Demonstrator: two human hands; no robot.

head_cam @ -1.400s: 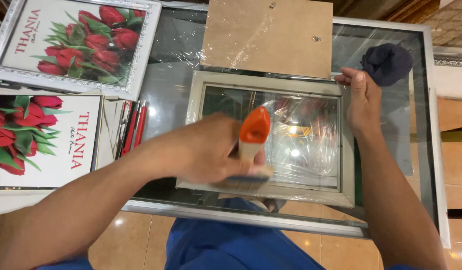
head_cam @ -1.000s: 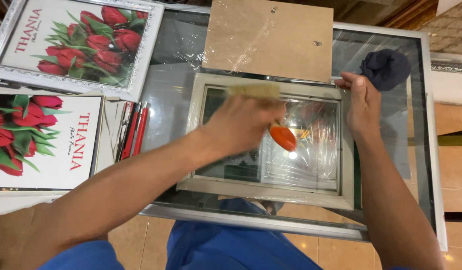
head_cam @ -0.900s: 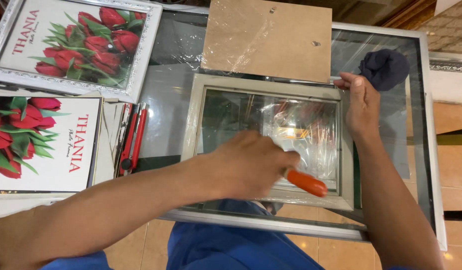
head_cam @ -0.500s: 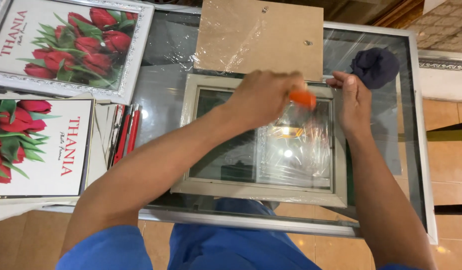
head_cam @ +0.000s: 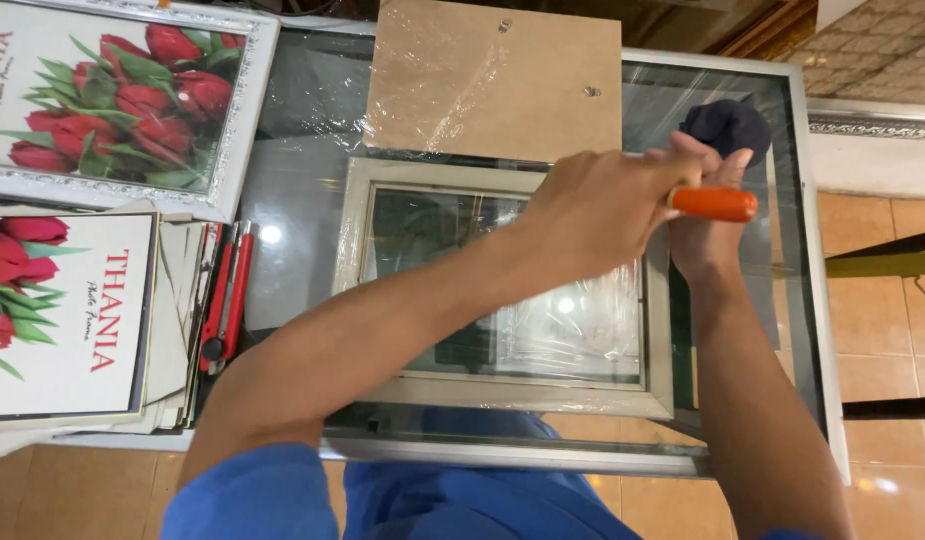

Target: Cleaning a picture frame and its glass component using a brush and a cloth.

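Swept from the frame's upper edge out past its top right corner since half a second ago: left hand (head_cam: 597, 210), fist closed around a tool with an orange handle (head_cam: 712, 203), working end hidden behind the fingers. Right hand (head_cam: 704, 215) behind it, fingers curled against that same corner of the silver picture frame (head_cam: 502, 290); grip mostly hidden, so whether pinching or only pressing cannot be told. Lying flat near the middle of the glass-topped bench (head_cam: 802, 300), frame partly covered in loose clear plastic wrap (head_cam: 572, 320). Likely light but rigid, with a fragile pane and slippery film; best held by the moulded border at opposite edges, not by the centre. Just above, touching its top edge, a wrapped brown backing board (head_cam: 492, 80). Dark blue cloth (head_cam: 724, 125) beyond the hands. Left of the frame, a red utility knife (head_cam: 227, 295), then two tulip prints (head_cam: 112, 95).
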